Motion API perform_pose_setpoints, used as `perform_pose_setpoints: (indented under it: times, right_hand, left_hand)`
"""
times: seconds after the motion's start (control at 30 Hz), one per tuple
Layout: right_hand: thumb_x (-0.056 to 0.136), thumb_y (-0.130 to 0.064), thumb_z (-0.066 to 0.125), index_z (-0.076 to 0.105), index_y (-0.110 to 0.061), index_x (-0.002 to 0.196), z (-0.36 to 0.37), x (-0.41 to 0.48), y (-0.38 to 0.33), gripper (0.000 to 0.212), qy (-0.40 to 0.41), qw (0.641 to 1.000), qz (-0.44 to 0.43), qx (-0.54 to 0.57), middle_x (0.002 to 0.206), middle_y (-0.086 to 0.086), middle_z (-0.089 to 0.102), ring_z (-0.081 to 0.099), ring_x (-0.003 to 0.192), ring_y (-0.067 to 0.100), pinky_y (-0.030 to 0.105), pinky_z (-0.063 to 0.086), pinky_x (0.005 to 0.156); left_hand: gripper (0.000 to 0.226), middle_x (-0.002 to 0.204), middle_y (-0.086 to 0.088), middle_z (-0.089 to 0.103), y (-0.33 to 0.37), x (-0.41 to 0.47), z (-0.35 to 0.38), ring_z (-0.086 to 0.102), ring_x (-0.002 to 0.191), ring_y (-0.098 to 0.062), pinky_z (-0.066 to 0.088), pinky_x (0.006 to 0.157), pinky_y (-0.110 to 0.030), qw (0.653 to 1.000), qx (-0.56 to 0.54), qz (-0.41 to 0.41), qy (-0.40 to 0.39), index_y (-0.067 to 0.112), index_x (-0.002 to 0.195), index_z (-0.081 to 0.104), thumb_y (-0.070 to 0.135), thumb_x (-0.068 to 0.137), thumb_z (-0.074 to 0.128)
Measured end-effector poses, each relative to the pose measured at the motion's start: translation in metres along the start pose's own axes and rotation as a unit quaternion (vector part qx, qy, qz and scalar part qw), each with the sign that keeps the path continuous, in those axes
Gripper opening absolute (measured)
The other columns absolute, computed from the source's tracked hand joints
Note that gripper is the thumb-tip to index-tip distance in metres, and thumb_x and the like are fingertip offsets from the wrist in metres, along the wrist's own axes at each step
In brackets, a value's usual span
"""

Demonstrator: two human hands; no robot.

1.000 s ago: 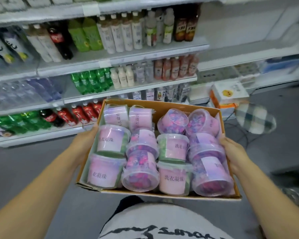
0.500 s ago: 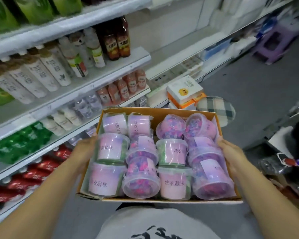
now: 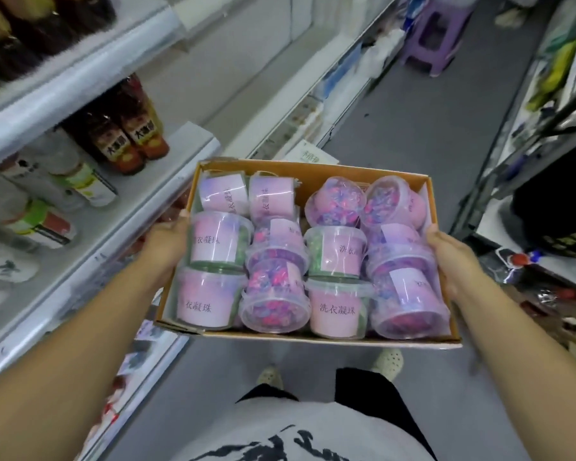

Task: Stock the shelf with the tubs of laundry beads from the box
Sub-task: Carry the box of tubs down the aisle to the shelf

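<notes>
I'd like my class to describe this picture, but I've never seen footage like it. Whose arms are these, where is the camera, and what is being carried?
No machine: a person wears a camera on the head, looking forward and down, so you see their own bare arms. The left hand and right hand grip the sides of a cardboard box, carried in a shop aisle. It is packed with clear tubs of coloured laundry beads, many with pink labels. Drink bottles stand on shelves at left.
</notes>
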State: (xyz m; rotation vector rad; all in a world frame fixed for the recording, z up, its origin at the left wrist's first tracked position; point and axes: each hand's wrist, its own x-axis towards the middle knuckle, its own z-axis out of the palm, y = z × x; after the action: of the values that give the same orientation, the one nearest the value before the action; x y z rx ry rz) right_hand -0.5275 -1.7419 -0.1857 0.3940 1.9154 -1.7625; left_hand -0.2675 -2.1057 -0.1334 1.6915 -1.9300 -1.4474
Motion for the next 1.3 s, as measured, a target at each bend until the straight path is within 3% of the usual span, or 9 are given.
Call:
perform_pose_setpoints:
  times: [0.17, 0.23, 0.5, 0.63, 0.7, 0.8, 0.93, 1.17, 1.3]
  right_hand:
    - [0.092, -0.037, 0.071, 0.076, -0.018, 0.096, -0.014, 0.058, -0.048, 0.021, 0.019, 1.0, -0.01, 0.003, 0.099, 0.004, 0.077, 0.074, 0.091, 0.023, 0.044, 0.059, 0.086]
    - [0.092, -0.038, 0.071, 0.076, -0.017, 0.094, -0.028, 0.089, -0.066, 0.022, 0.016, 1.0, -0.012, -0.004, 0.1, 0.005, 0.077, 0.074, 0.095, 0.026, 0.046, 0.059, 0.089]
    - [0.092, -0.04, 0.07, 0.076, -0.018, 0.099, -0.094, 0.216, -0.135, 0.024, -0.017, 0.999, 0.011, -0.031, 0.101, 0.003, 0.078, 0.074, 0.088, 0.023, 0.043, 0.059, 0.084]
    - [0.091, -0.043, 0.072, 0.077, -0.018, 0.095, -0.108, 0.263, -0.165, 0.026, -0.026, 0.998, 0.023, -0.052, 0.097, 0.003, 0.078, 0.074, 0.085, 0.023, 0.038, 0.058, 0.077]
    - [0.09, -0.044, 0.072, 0.077, -0.017, 0.098, -0.11, 0.285, -0.178, 0.028, -0.028, 0.998, 0.019, -0.057, 0.098, 0.004, 0.078, 0.074, 0.086, 0.024, 0.037, 0.058, 0.075]
    - [0.091, -0.045, 0.071, 0.076, -0.019, 0.103, -0.1, 0.313, -0.198, 0.029, -0.033, 0.997, 0.022, -0.06, 0.099, 0.002, 0.078, 0.075, 0.088, 0.025, 0.039, 0.06, 0.075]
    - [0.091, -0.047, 0.069, 0.074, -0.022, 0.11, -0.071, 0.348, -0.22, 0.032, -0.027, 0.997, 0.017, -0.071, 0.101, 0.002, 0.077, 0.075, 0.09, 0.026, 0.045, 0.061, 0.08]
    - [0.092, -0.042, 0.07, 0.074, -0.018, 0.113, 0.011, 0.399, -0.255, 0.032, 0.009, 0.997, 0.011, -0.071, 0.109, 0.007, 0.075, 0.073, 0.097, 0.028, 0.049, 0.058, 0.091]
    - [0.091, -0.044, 0.07, 0.073, -0.017, 0.117, 0.055, 0.418, -0.276, 0.038, 0.016, 0.998, 0.004, -0.063, 0.11, 0.007, 0.075, 0.072, 0.099, 0.028, 0.051, 0.057, 0.093]
  left_hand:
    - [0.032, 0.093, -0.005, 0.064, 0.06, 0.027, 0.062, 0.059, 0.085, -0.021, 0.042, 0.079, -0.029, 1.0, -0.007, 0.029, 0.0, 0.015, 0.098, 0.059, 0.043, 0.106, 0.044]
    - [0.039, 0.086, -0.003, 0.064, 0.079, 0.036, 0.09, 0.059, 0.082, -0.02, 0.044, 0.076, -0.029, 0.999, -0.01, 0.033, -0.003, 0.014, 0.086, 0.061, 0.044, 0.105, 0.045]
    - [0.041, 0.089, -0.005, 0.063, 0.148, 0.038, 0.212, 0.059, 0.093, -0.024, 0.043, 0.079, -0.032, 1.0, -0.001, -0.012, 0.008, 0.01, 0.092, 0.062, 0.044, 0.105, 0.045]
    - [0.042, 0.084, -0.006, 0.06, 0.184, 0.039, 0.253, 0.059, 0.079, -0.023, 0.046, 0.068, -0.032, 0.999, 0.026, -0.02, 0.011, 0.013, 0.08, 0.057, 0.042, 0.107, 0.043]
    - [0.041, 0.089, -0.011, 0.066, 0.194, 0.052, 0.265, 0.065, 0.089, -0.031, 0.053, 0.08, -0.038, 0.999, 0.052, -0.012, 0.009, 0.01, 0.087, 0.064, 0.041, 0.106, 0.044]
    - [0.045, 0.095, -0.013, 0.068, 0.212, 0.076, 0.278, 0.065, 0.087, -0.028, 0.055, 0.084, -0.041, 0.999, 0.04, -0.029, 0.01, 0.005, 0.109, 0.068, 0.043, 0.106, 0.044]
    - [0.051, 0.085, -0.011, 0.068, 0.236, 0.123, 0.289, 0.063, 0.073, -0.021, 0.045, 0.057, -0.029, 0.999, 0.038, -0.026, 0.003, -0.001, 0.107, 0.067, 0.045, 0.106, 0.044]
    - [0.049, 0.104, -0.016, 0.075, 0.277, 0.235, 0.286, 0.071, 0.094, -0.034, 0.057, 0.09, -0.046, 0.998, -0.019, -0.058, -0.021, 0.005, 0.101, 0.073, 0.049, 0.101, 0.052]
    - [0.036, 0.085, -0.013, 0.073, 0.299, 0.288, 0.275, 0.07, 0.074, -0.029, 0.057, 0.068, -0.035, 0.996, -0.05, -0.069, -0.025, 0.014, 0.085, 0.07, 0.043, 0.102, 0.056]
